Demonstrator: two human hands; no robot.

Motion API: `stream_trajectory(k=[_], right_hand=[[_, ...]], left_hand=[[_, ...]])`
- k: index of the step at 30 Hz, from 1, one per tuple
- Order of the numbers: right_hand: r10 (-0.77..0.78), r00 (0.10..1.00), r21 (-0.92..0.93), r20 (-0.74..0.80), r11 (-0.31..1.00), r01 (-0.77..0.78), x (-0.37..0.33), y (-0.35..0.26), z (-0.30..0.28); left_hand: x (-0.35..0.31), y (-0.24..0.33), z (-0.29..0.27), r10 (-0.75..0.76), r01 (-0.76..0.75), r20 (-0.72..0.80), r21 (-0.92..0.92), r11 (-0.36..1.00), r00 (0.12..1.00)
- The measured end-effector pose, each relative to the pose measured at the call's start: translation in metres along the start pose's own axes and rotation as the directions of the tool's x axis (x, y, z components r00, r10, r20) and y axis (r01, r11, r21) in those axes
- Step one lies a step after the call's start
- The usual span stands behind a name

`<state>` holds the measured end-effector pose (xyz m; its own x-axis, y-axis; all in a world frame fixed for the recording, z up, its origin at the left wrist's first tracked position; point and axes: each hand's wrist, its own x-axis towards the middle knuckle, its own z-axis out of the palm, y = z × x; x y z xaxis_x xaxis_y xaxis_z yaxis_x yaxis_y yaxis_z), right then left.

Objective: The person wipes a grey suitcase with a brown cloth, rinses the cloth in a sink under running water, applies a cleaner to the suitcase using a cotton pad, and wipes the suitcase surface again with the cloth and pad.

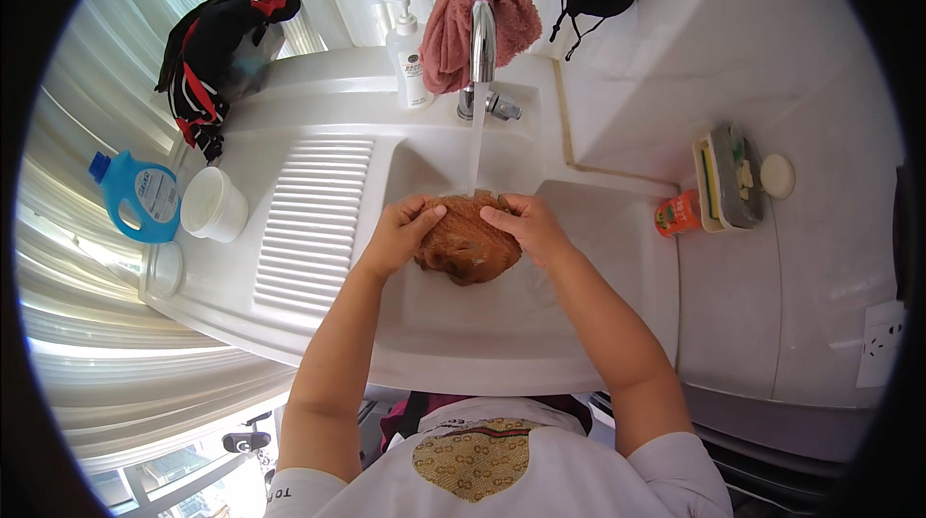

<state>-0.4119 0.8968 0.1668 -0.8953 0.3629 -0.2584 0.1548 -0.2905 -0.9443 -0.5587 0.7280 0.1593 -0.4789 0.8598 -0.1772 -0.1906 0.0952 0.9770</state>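
Both of my hands hold a wet, orange-brown knitted cloth item (pixel 468 248) over the basin of a white sink (pixel 424 325). My left hand (pixel 405 229) pinches its upper left edge, thumb on top. At the upper right edge, my right hand (pixel 531 227) grips it the same way. Between the hands the fabric hangs bunched, with darker folds at its lower side. Water runs from the chrome faucet (pixel 483 45) in a thin stream and meets the fabric's far edge. The fingers beneath the fabric are hidden.
A ribbed washboard (pixel 313 219) lies left of the basin. Beyond it stand a white tub (pixel 214 204), a blue detergent bottle (pixel 145 198) and a white pump bottle (pixel 409 65). A pink towel (pixel 449 36) drapes the faucet. Right: an orange can (pixel 678 214) and a soap holder (pixel 728 180).
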Motion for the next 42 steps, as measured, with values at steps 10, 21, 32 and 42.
stream_trajectory(k=[10, 21, 32, 42], right_hand=[[-0.064, 0.993, 0.03, -0.095, 0.997, 0.067, -0.002, -0.015, 0.022], [0.11, 0.994, 0.425, -0.012, 0.9, -0.094, -0.012, -0.062, 0.026], [0.178, 0.984, 0.11, 0.02, 0.978, -0.179, 0.011, -0.055, 0.035], [-0.055, 0.997, 0.181, 0.059, 0.983, 0.044, 0.008, -0.061, 0.025]], left_hand=[[-0.004, -0.014, 0.01, 0.01, -0.008, -0.01, 0.153, 0.988, 1.0], [0.003, -0.044, -0.015, 0.0, -0.008, 0.02, 0.375, 0.927, 1.0], [0.001, -0.049, -0.004, -0.099, 0.109, 0.146, -0.064, 0.992, 0.984], [-0.01, 0.007, 0.012, 0.014, -0.017, -0.116, -0.029, 0.999, 0.993]])
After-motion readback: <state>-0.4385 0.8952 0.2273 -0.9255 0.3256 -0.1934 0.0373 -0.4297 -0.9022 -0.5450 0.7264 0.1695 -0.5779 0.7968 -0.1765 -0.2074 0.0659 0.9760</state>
